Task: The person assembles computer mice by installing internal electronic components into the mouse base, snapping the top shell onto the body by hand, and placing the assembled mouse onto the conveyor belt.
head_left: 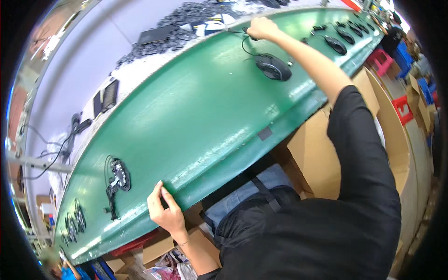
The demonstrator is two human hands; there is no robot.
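My right hand [263, 29] is reached out to the far edge of the green work surface [196, 107]. Its fingers are closed on the black cable of a computer mouse; a dark bit of it sticks out beside them. The mouse [273, 66] itself, black with a glossy back, lies on the green surface just nearer to me, its cable looping up to the hand. Over the near edge, my left hand [165, 210] holds nothing, thumb and fingers apart. Left of it lies an uncovered mouse [120, 175] with its inner parts showing and its cable bundled [111, 196].
More black mice [335, 45] lie in a row at the far right, and several partly built ones [74, 221] at the far left. Small dark parts [186, 16] are heaped on the ledge beyond. Cardboard boxes [322, 154] stand below the near edge. Other people work at both ends.
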